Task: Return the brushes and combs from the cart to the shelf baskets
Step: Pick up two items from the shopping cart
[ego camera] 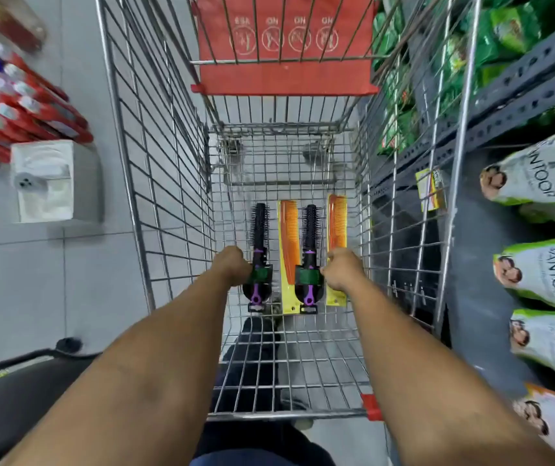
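Inside the wire cart, two black round brushes with purple handles and two orange combs on yellow cards lie side by side on the floor grid. My left hand is closed at the green label of the left brush. My right hand is closed at the green label of the right brush, and it covers the lower part of the right comb. The middle comb lies untouched between the brushes.
The cart's red child-seat flap is at the far end. Grey shelves with green and white pouches line the right side. Red boxed goods and a white box stand on the left. A black cart handle crosses bottom left.
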Demonstrator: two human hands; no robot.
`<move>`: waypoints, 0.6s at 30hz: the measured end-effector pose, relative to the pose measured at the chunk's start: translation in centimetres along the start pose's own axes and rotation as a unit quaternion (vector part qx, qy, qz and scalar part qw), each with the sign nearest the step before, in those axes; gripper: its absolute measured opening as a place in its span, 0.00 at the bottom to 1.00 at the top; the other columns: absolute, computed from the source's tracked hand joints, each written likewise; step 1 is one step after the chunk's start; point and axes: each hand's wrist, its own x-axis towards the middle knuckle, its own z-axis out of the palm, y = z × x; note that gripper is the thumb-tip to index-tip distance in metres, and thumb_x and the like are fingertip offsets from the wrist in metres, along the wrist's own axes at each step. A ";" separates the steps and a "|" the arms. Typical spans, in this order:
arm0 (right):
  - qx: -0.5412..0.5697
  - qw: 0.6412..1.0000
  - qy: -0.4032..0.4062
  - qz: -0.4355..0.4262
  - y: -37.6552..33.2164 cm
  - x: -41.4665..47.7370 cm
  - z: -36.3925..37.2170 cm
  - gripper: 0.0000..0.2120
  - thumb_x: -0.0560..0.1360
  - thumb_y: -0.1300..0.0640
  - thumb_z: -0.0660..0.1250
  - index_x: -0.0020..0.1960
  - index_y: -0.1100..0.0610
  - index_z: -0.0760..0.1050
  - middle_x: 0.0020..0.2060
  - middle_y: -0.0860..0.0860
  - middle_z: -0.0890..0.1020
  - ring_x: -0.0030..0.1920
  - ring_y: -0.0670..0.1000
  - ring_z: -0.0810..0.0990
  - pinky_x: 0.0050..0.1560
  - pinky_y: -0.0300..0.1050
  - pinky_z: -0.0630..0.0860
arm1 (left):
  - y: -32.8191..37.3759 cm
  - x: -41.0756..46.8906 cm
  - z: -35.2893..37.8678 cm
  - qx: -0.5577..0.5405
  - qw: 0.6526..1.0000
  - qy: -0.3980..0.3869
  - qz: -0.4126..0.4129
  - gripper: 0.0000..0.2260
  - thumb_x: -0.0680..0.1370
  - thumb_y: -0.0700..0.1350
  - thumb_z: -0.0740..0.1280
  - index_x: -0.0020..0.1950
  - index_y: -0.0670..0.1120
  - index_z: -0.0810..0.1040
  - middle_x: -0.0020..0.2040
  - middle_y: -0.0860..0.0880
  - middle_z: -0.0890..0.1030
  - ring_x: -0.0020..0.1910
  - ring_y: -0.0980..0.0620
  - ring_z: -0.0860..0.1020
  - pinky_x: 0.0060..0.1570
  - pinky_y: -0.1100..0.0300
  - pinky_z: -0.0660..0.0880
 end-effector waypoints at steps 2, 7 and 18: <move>-0.006 1.000 0.008 0.013 0.3 0.6 0.0 0.18 0.75 0.67 0.62 0.64 0.62 0.74 0.63 0.60 0.76 0.60 0.60 0.77 0.57 0.49 0.76 | -0.2 0.5 0.3 0.008 1.000 0.003 -0.014 0.16 0.77 0.40 0.65 0.64 0.36 0.73 0.64 0.37 0.76 0.59 0.40 0.76 0.59 0.50 0.73; 0.025 0.999 0.001 0.032 1.0 1.0 0.6 0.11 0.75 0.66 0.64 0.56 0.63 0.78 0.57 0.59 0.81 0.48 0.55 0.77 0.50 0.44 0.76 | -0.8 1.9 1.2 -0.008 0.999 0.030 -0.033 0.14 0.76 0.37 0.64 0.61 0.37 0.77 0.60 0.37 0.79 0.57 0.39 0.78 0.55 0.52 0.75; 0.112 0.990 0.004 0.081 1.5 1.9 1.5 0.08 0.74 0.66 0.65 0.53 0.64 0.79 0.51 0.58 0.82 0.47 0.56 0.81 0.47 0.49 0.79 | -1.4 2.8 2.4 -0.097 0.993 0.047 -0.051 0.04 0.73 0.38 0.68 0.41 0.38 0.81 0.39 0.42 0.81 0.41 0.43 0.78 0.42 0.54 0.75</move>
